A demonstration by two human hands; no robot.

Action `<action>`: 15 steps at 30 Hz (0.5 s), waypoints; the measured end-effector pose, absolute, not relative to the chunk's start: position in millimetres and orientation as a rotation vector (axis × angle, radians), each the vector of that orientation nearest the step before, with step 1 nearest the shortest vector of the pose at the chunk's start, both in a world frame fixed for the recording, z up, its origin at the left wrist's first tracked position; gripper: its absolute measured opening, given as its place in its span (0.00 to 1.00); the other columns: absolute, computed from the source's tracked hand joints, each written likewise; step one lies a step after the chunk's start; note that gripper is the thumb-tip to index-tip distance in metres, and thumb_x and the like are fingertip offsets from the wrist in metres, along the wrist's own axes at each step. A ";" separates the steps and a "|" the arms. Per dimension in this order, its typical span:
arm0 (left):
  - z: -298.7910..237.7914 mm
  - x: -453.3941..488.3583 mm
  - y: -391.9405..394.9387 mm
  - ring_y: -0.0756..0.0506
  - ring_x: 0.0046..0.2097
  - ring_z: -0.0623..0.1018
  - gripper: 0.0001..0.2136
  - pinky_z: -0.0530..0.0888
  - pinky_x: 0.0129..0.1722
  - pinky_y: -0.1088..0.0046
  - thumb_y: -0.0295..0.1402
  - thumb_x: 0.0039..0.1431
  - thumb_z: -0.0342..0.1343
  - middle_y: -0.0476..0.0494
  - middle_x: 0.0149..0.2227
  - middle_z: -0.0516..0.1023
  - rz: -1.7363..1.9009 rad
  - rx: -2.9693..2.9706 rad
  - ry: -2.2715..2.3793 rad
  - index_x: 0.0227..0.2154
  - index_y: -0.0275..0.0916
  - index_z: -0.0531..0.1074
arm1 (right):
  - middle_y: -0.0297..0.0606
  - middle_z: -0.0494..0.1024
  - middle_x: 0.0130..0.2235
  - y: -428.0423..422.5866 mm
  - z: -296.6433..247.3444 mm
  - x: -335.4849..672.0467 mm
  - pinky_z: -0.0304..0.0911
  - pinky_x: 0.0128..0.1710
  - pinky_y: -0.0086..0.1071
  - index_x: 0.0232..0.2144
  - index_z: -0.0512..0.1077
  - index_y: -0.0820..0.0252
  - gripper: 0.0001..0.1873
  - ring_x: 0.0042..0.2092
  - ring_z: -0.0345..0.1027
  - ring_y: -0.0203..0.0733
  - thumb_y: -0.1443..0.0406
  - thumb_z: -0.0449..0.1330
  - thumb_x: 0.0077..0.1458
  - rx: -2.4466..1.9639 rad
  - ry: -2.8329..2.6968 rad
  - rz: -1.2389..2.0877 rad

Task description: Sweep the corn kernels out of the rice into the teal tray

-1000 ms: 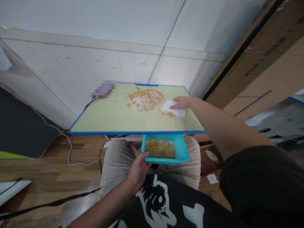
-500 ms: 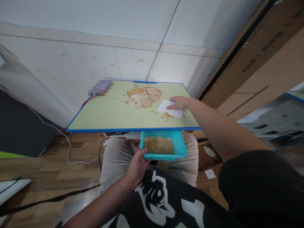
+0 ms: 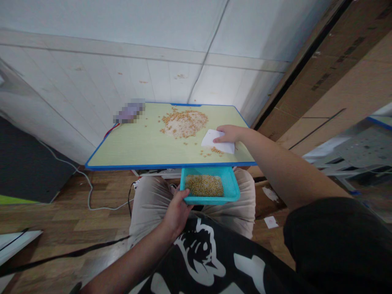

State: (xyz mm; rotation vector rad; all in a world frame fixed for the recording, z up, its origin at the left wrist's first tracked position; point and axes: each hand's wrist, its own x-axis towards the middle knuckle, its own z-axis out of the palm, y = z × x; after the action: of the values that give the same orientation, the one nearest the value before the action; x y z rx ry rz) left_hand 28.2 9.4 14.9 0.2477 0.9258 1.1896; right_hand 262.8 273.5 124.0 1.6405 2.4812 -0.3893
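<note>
My left hand [image 3: 178,207] grips the near left corner of a turquoise plastic tray [image 3: 231,188], held over my lap just under the table's front edge. Round yellowish beans [image 3: 205,186] cover much of the tray's bottom. In my right hand [image 3: 228,134] is a white card [image 3: 211,138], its lower edge close to the tabletop. A few loose beans [image 3: 217,150] lie right by that edge. Farther back, a heap of pale grains mixed with yellow beans [image 3: 185,123] spreads over the table [image 3: 131,149].
A pixelated object [image 3: 130,112] with red and blue strands rests at the table's back left corner. Behind stands a white wall with a cable [image 3: 203,61]. Large cardboard [image 3: 294,98] leans on the right. A white cord [image 3: 90,188] runs over the wooden floor.
Some loose beans beside the card have shifted left and spread a little. The card has moved slightly left. My left hand and the tray stay nearly in place.
</note>
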 end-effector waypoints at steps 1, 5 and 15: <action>14.8 28.3 9.6 0.31 0.63 0.79 0.26 0.74 0.64 0.49 0.40 0.46 0.71 0.41 0.51 0.87 1.190 0.249 0.924 0.50 0.43 0.78 | 0.53 0.79 0.64 272.7 123.7 262.6 0.70 0.60 0.49 0.63 0.75 0.59 0.36 0.61 0.76 0.64 0.46 0.67 0.61 1.642 2.481 -0.401; 14.4 28.4 10.0 0.31 0.63 0.79 0.25 0.74 0.63 0.49 0.40 0.46 0.71 0.41 0.52 0.87 1.185 0.246 0.930 0.49 0.44 0.78 | 0.52 0.79 0.65 269.2 122.9 262.0 0.69 0.61 0.48 0.63 0.75 0.59 0.36 0.61 0.75 0.63 0.45 0.67 0.61 1.635 2.476 -0.420; 12.6 27.5 10.4 0.32 0.62 0.79 0.26 0.75 0.61 0.53 0.41 0.46 0.70 0.40 0.52 0.86 1.173 0.254 0.949 0.50 0.43 0.77 | 0.54 0.78 0.65 262.0 123.9 261.1 0.68 0.62 0.46 0.65 0.74 0.59 0.38 0.63 0.74 0.62 0.44 0.68 0.61 1.635 2.489 -0.452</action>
State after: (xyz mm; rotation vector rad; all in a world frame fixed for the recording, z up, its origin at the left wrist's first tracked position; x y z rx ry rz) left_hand 27.5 10.4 12.6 0.2538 0.9489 1.1732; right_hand 261.1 262.0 123.9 1.6355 2.4893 -0.4522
